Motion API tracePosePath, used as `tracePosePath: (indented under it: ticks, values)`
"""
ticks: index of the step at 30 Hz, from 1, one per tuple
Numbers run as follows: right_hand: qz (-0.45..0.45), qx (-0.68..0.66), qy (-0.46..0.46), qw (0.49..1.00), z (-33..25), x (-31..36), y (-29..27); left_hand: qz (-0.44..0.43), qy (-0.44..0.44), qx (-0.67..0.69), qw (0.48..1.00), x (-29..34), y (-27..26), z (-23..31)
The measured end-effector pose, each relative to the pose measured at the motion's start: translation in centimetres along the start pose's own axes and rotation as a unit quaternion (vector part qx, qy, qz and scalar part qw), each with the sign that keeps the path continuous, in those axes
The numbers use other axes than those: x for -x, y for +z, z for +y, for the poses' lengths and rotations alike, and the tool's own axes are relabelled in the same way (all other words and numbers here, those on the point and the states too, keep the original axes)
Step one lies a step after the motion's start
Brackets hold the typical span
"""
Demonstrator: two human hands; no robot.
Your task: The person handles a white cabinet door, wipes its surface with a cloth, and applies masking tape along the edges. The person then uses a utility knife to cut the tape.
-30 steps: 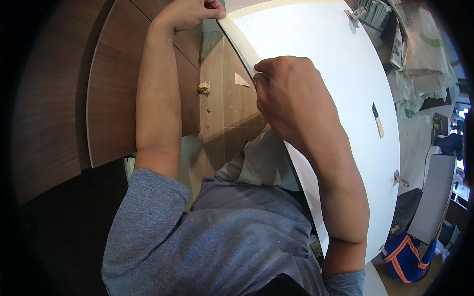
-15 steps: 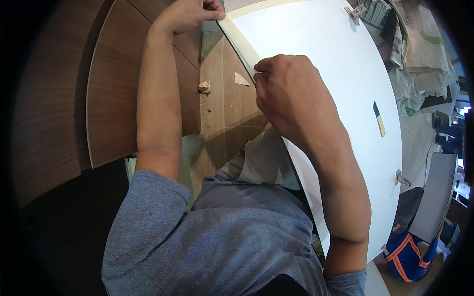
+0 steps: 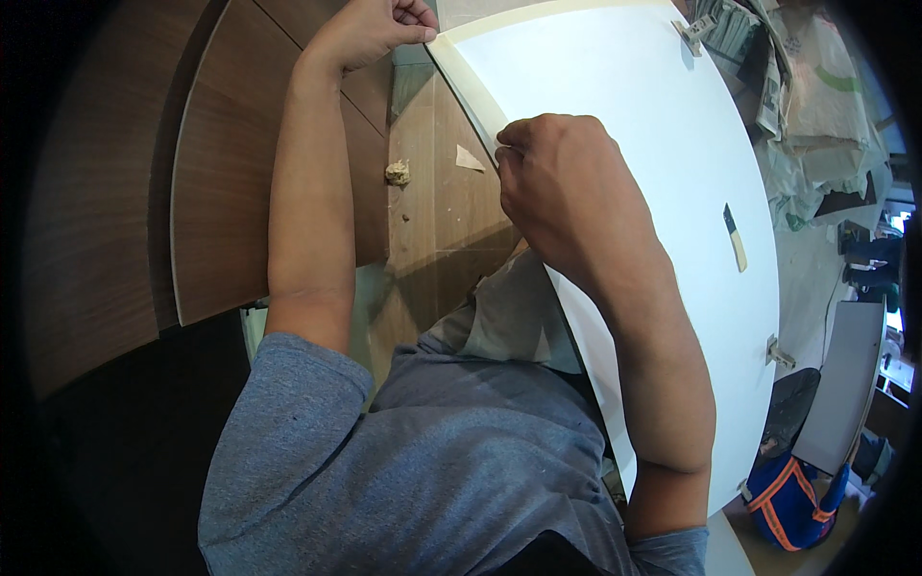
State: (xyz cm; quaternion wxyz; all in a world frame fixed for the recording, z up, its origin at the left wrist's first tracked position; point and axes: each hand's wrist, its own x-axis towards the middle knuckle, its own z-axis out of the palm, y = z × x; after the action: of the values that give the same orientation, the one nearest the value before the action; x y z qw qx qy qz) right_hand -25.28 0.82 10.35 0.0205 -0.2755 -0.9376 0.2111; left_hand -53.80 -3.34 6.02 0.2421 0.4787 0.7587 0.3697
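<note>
1. White panel: one large board with a pale edge strip along its near side. It stands on edge across the person's lap and fills the right half of the view, from the upper centre down to the lower right.
2. Wood-grain panels: two brown boards with thin pale edges, lying overlapped at the left, apart from the white panel.
3. Wooden floor: one bare strip shows between the brown boards and the white panel.
4. Bag: one blue bag with orange trim at the lower right, below the white panel. Its contents cannot be told.
5. Left hand: closed, with thumb and fingers pinched on the top corner of the panel's near edge.
6. Right hand: curled narrow, fingertips pressed against the pale edge strip partway down. Whether it grips anything else cannot be told.
7. Hinge fittings: two small metal pieces on the white face, one near the top, one near the lower right edge.
8. Small tool: one, with a dark end and a pale handle, resting on the white face.
9. Debris: one crumpled lump and one pale triangular scrap, both on the floor just left of the panel's edge.
</note>
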Motion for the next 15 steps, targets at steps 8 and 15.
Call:
tracePosePath:
  ticks: [8,15]
  values:
    - [-0.003,0.001,-0.001,1.000,-0.3,0.1,-0.3,-0.029,-0.100,0.189,0.977,-0.3,0.1,-1.9]
    - [-0.015,0.026,0.002,1.000,-0.5,0.3,-0.6,-0.066,-0.054,0.185,0.979,-0.7,0.9,-3.9]
